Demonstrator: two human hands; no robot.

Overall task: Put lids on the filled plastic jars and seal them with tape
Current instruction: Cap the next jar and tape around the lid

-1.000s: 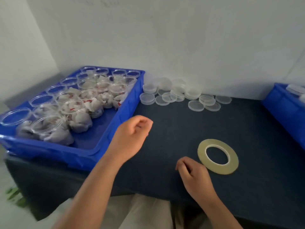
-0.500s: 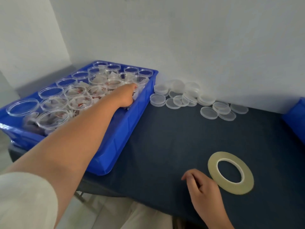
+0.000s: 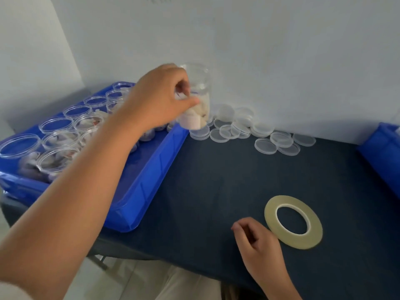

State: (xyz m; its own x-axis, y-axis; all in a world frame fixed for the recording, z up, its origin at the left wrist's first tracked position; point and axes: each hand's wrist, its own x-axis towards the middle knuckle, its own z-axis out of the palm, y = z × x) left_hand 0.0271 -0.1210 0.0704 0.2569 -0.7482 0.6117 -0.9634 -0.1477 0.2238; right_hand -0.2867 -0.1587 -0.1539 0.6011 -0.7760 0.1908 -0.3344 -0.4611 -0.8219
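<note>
Jar pinched in left hand above tray edge; right hand loosely curled, empty, beside tape. Keep upright, set on tabletop near lids.

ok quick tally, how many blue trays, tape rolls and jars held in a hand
blue trays: 2
tape rolls: 1
jars in the left hand: 1
total: 4

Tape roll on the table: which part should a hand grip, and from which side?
Probably pinch the near-left band of the tape roll from above, thumb on the outer edge and a finger in the centre hole. It lies flat and thin on the table cover, and the right hand rests just beside that edge.
</note>
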